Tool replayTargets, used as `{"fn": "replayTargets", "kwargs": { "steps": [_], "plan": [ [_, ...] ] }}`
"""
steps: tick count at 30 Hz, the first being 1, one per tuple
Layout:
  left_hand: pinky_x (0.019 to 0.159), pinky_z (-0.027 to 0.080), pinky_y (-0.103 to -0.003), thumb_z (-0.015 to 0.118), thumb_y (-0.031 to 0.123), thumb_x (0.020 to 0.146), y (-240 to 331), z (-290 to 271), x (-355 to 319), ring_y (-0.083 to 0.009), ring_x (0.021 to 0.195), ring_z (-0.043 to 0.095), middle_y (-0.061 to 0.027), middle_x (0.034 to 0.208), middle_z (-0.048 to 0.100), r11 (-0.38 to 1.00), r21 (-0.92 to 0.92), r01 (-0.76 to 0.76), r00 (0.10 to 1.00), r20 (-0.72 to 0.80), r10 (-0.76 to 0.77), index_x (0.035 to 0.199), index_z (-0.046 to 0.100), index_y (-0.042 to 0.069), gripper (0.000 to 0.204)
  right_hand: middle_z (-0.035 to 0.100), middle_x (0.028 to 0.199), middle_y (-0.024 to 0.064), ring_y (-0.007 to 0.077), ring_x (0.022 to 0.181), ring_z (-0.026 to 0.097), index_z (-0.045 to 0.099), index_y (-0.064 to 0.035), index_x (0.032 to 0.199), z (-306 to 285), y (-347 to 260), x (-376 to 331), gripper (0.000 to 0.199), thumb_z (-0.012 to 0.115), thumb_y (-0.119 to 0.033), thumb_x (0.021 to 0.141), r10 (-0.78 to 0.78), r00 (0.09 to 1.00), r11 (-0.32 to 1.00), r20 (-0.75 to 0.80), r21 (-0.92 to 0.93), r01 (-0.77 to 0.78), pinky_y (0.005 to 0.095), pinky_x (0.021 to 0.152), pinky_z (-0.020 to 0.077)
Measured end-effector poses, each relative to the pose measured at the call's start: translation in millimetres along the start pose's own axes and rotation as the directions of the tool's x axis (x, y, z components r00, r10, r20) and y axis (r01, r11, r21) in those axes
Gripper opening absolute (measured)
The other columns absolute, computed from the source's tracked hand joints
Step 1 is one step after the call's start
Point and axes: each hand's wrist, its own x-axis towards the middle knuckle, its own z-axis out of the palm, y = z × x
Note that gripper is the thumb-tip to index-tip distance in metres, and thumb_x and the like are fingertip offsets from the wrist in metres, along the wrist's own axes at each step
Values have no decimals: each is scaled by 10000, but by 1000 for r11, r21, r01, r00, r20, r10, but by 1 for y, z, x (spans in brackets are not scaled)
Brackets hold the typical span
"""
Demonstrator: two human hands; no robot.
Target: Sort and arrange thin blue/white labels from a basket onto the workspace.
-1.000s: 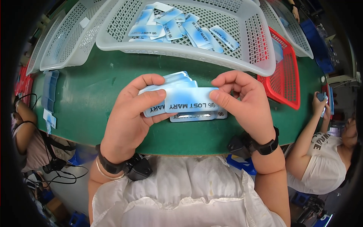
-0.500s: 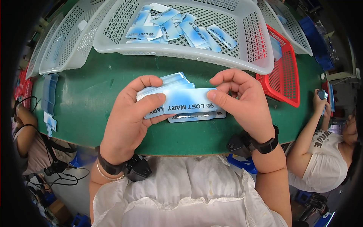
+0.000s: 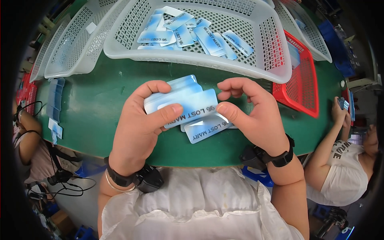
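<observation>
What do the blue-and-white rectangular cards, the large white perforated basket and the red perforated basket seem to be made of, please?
The cards: thin, glossy sheet with bright reflections, perhaps plastic or coated metal. The white basket: likely moulded plastic, satin, with regular holes. The red basket: probably moulded plastic, satin, evenly coloured.

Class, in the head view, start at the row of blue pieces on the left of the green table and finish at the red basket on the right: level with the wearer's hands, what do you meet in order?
Row of blue pieces → left hand → held cards → right hand → red basket.
</observation>
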Motion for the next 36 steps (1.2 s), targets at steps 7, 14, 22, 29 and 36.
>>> {"fn": "replayTargets", "kwargs": {
  "steps": [7,14,22,29,36],
  "plan": [
    [776,605,-318,629,69,895,4,7,0,-207,907,685,-112,1044,624,986,-43,162,987,-6,-162,1112,514,47,247,658,767,13,50,713,573,647,13,951,-7,-2,6,213,736,-111,803,223,966,942,127,226,-247,210,639,466],
    [775,611,-319,596,80,918,2,0,2,-217,905,689,-130,1033,640,994,-41,97,993,-60,-100,1127,509,44,230,653,749,1,33,681,558,647,6,923,-9,0,4,169,725,-106,822,279,954,895,114,329,-301,193,599,448],
    [786,604,-325,633,23,881,3,-11,4,-231,905,687,-129,1015,642,990,-85,-111,987,-126,99,1070,512,62,228,654,763,-10,79,790,572,654,-12,931,-19,5,1,213,757,-126,784,-159,961,831,227,-494,254,244,698,452],
    [709,540,-271,717,8,816,-5,4,-1,-157,858,646,-90,1002,615,997,0,71,997,28,-71,1041,517,69,307,653,759,5,86,806,578,668,-16,903,-6,-6,2,207,765,-132,762,89,992,989,84,107,-98,248,721,459],
    [767,551,-287,695,136,877,0,5,0,-152,881,642,-54,982,624,991,-11,133,990,-41,-133,1028,532,76,229,654,752,-2,38,681,557,671,4,913,-11,2,4,177,738,-120,806,251,960,923,127,266,-277,197,606,448]
  ]
}}
